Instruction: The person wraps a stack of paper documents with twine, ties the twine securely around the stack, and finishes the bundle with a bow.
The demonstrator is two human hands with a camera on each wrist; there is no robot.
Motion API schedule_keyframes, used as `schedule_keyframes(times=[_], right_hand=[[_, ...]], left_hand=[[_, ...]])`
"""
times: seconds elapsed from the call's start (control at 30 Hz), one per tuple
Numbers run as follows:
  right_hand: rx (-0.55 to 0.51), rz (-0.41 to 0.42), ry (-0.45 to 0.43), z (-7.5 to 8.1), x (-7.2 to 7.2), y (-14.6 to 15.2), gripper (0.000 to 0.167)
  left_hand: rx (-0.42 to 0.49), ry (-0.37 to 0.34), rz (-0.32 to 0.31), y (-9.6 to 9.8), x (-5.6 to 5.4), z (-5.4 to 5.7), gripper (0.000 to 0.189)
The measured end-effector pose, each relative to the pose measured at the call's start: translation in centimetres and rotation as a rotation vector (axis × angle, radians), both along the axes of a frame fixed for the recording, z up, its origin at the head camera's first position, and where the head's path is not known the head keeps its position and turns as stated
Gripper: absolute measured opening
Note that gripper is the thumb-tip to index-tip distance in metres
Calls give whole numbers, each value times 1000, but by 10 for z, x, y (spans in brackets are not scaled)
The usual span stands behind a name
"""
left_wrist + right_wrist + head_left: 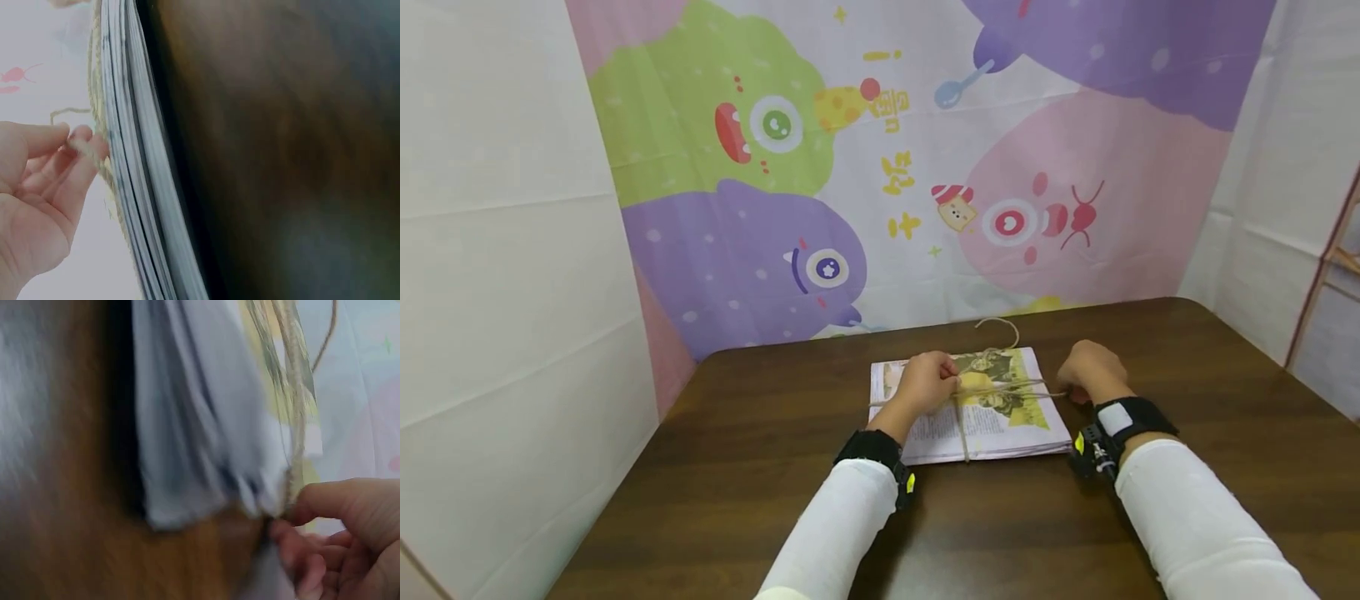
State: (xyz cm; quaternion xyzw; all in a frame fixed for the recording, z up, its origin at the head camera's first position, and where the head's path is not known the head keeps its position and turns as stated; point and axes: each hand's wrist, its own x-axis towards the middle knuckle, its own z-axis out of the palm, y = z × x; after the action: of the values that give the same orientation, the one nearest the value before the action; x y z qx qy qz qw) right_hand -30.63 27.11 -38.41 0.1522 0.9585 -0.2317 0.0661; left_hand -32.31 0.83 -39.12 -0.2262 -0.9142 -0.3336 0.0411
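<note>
A stack of printed papers (1000, 427) lies on the table, with twine (962, 429) running across it both ways. Over the middle of the top sheet, my left hand (927, 382) pinches a piece of the twine (84, 149) between thumb and fingers. Just beyond the right edge of the stack, my right hand (1092, 371) pinches a strand (295, 450) that stretches out sideways from it. Layered page edges (150, 150) show in the left wrist view. A loose curl of twine (1017, 335) sticks out past the far edge.
The brown wooden table (760, 467) reaches back to a cartoon-printed cloth (910, 275). White cloth walls (512, 250) stand on both sides. Black straps with small devices (872, 450) circle both wrists.
</note>
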Motion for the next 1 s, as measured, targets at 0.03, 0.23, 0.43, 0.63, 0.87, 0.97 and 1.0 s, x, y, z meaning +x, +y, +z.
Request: schedule_keyframes(times=[0.03, 0.23, 0.43, 0.63, 0.87, 0.97, 1.0], right_hand=[[4, 8, 41, -3, -1, -1, 24], [-146, 76, 393, -13, -6, -22, 30], [-539, 311, 415, 1, -6, -59, 26], [-664, 465, 310, 6, -4, -90, 25], [-954, 456, 227, 8, -2, -100, 23], [-957, 431, 241, 10, -3, -100, 24], [-942, 421, 250, 11, -3, -100, 24]], left_hand=[[45, -36, 18, 1, 1, -1, 6], [530, -345, 122, 0, 2, -3, 9], [868, -468, 76, -7, -5, 7, 26], [676, -309, 14, -10, -4, 13, 21], [299, -43, -28, -11, 0, 22, 15], [181, 30, -21, -12, 1, 25, 15], [148, 44, -17, -13, 1, 27, 15]])
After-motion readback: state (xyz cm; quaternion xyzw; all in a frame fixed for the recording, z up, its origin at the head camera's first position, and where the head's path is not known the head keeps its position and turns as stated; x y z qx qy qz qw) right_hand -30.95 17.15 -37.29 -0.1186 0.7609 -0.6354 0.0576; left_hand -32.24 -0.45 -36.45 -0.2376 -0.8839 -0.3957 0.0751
